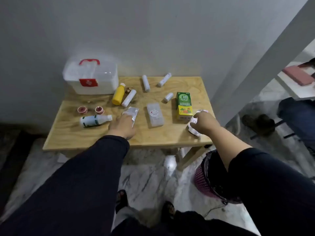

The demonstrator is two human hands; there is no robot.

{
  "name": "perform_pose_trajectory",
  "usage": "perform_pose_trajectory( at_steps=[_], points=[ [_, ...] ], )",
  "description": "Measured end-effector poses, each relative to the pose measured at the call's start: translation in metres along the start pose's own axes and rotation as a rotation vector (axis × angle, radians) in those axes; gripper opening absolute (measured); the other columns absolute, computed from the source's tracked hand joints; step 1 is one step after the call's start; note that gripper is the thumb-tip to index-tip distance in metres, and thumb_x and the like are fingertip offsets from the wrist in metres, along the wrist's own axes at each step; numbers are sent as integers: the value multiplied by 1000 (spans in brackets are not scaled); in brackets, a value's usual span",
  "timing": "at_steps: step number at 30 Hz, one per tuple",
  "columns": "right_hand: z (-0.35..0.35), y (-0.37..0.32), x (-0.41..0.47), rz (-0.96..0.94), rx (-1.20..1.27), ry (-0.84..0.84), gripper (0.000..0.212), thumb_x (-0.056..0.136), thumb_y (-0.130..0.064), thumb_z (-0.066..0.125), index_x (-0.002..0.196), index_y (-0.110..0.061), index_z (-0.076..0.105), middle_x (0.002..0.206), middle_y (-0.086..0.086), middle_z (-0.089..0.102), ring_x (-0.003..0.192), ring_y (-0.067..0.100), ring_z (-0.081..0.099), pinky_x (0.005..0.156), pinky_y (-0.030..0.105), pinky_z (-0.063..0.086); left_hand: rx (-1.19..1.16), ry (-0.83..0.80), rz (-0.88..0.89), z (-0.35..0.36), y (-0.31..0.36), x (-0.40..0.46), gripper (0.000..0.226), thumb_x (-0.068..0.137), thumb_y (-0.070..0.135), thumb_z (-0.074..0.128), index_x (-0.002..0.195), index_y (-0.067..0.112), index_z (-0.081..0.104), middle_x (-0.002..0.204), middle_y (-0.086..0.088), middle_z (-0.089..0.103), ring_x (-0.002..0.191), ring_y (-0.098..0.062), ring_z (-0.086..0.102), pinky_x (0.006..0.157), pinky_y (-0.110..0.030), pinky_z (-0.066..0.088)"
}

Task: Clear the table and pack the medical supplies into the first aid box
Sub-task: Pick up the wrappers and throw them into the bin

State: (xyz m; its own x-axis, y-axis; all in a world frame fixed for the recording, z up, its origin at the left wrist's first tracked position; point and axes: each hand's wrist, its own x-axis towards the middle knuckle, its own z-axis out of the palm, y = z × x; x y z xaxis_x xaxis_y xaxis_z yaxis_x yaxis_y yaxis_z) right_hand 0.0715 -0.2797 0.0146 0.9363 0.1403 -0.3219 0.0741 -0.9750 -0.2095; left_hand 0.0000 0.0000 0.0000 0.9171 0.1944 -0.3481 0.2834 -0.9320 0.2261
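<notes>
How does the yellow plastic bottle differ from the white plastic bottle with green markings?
The yellow plastic bottle is plain yellow; the white plastic bottle with green markings is white. The yellow one points toward the wall; the white one lies crosswise. Both lie on the wooden table, with white caps.

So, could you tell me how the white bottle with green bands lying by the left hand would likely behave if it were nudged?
The white bottle lies on its side on the table, and its body looks round, so it would probably roll rather than slide. It looks like plastic, so likely light and not fragile. The left hand is right beside its cap and could easily set it rolling.
</notes>
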Motion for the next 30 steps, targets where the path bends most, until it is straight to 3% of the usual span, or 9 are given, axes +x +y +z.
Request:
perform_pose_trajectory(
  at_steps=[3, 7, 9, 12, 16, 18, 20, 24, 30],
  points=[
    [24, 17, -6, 8, 71, 15, 48, 90, -33, 58, 129, -5, 53, 137, 14, 49, 124, 32, 49, 98, 41, 45, 65, -21, -78, 26, 0, -15, 49, 89, 20, 49, 136, 11, 44, 142, -9, 43, 127, -31, 45, 96, -43, 43],
    [61, 28, -17, -35, 37, 19, 49, 86, -36, 60, 127, -10, 53, 135, 9, 50, 126, 29, 44, 96, 43, 46, 92, -88, -117, 52, 2, -29, 65, 90, 13, 49, 150, 11, 25, 157, -2, 21, 136, -29, 35, 96, -44, 43],
    [72, 32, -22, -59, 10, 87, 49, 87, -36, 60, 129, -11, 53, 139, 7, 47, 131, 28, 38, 98, 43, 44, 163, -41, -89, 56, 4, -33, 69, 88, 9, 52, 151, 11, 24, 154, -4, 26, 134, -27, 37, 95, -41, 43],
    [82, 34, -28, -103, 15, 163, 47, 86, -33, 60, 128, -11, 55, 135, 8, 52, 128, 31, 41, 98, 43, 43, 270, 105, -9, 66, -1, -37, 55, 86, 5, 56, 139, 12, 42, 136, -6, 46, 123, -26, 47, 88, -37, 44],
    [90, 42, -34, -177, -87, 186, 43, 79, -18, 63, 121, -9, 58, 122, 10, 58, 115, 34, 48, 91, 45, 47, 268, 267, 79, 80, -10, -40, 38, 76, -10, 61, 109, 8, 61, 105, -11, 61, 97, -31, 58, 70, -37, 43],
    [92, 42, -36, -179, -134, 230, 34, 80, -6, 60, 113, -8, 61, 112, 11, 62, 105, 35, 50, 84, 45, 48, 292, 293, 143, 79, -12, -40, 35, 61, -18, 71, 87, 6, 66, 81, -12, 63, 75, -32, 61, 55, -35, 42],
    [89, 39, -38, -172, -132, 270, 28, 82, 0, 57, 108, -8, 65, 106, 11, 66, 102, 35, 52, 79, 41, 48, 303, 260, 166, 73, -13, -43, 34, 56, -21, 72, 78, 5, 68, 70, -12, 63, 64, -32, 61, 50, -33, 43],
    [81, 32, -46, -116, -129, 287, 24, 84, 1, 55, 101, -8, 69, 97, 11, 70, 96, 33, 60, 68, 38, 52, 300, 213, 131, 60, -16, -52, 20, 80, -7, 61, 87, 8, 72, 78, -14, 68, 71, -34, 64, 55, -34, 40],
    [42, 19, -65, -37, 58, 501, 19, 93, -11, 53, 101, -5, 70, 102, 16, 69, 92, 38, 61, 67, 37, 46, 263, 410, 181, 11, -6, -53, 17, 92, 5, 56, 103, 7, 69, 91, -16, 70, 84, -38, 67, 64, -38, 47]
  ],
)
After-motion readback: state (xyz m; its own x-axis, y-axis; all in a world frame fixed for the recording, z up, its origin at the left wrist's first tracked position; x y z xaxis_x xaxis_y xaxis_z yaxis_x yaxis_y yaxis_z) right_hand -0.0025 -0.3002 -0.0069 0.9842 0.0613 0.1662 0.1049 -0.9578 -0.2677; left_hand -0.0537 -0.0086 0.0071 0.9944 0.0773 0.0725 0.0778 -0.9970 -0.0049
